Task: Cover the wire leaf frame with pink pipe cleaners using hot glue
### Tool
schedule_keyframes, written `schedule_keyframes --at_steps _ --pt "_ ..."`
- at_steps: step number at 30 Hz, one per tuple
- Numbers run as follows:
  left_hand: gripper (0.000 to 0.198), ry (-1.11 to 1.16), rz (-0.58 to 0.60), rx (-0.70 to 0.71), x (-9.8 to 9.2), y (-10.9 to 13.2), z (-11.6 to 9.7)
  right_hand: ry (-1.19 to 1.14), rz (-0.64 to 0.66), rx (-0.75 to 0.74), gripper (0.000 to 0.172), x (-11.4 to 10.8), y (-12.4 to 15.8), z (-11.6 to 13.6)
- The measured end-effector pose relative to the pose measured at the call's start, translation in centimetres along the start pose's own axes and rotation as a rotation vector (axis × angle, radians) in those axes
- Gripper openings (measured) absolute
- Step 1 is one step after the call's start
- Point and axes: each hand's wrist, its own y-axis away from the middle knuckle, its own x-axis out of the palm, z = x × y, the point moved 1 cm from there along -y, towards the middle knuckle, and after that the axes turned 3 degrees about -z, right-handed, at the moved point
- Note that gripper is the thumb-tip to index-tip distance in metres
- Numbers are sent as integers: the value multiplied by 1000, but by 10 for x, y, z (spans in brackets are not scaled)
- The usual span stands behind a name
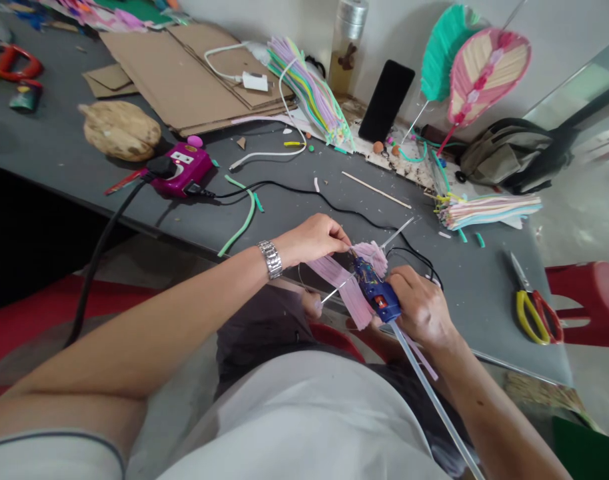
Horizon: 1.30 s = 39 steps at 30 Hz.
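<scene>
Shirt (304, 420): white, just off the near edge of the desk (489, 280).
Glue stick (429, 393): clear, projecting from the gun's rear.
Right hand (419, 303): curled firmly round the glue gun (377, 287), by the near edge.
Pink strip (352, 303): across the near edge, beneath the gun.
Left hand (317, 240): thumb and fingertips pinched together beside the nozzle (353, 253); anything between them, cannot tell.
Nozzle: probably hot; best held steady for a thin bead, fingertips kept clear.
Pink tuft (373, 257): just beside the nozzle.
Scissors (532, 307): near the right edge.
Phone (387, 100): upright, far edge.
</scene>
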Motion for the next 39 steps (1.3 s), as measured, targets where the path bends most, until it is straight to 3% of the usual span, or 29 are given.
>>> schedule_keyframes --at_steps 17,31,39 --pt "10 -3 15 -74 -1 3 -6 7 -13 4 22 3 0 0" --pt "12 19 21 -49 1 -2 2 5 -23 16 24 6 3 0" --pt "12 20 23 -63 1 -2 3 -37 -47 27 17 5 1 1"
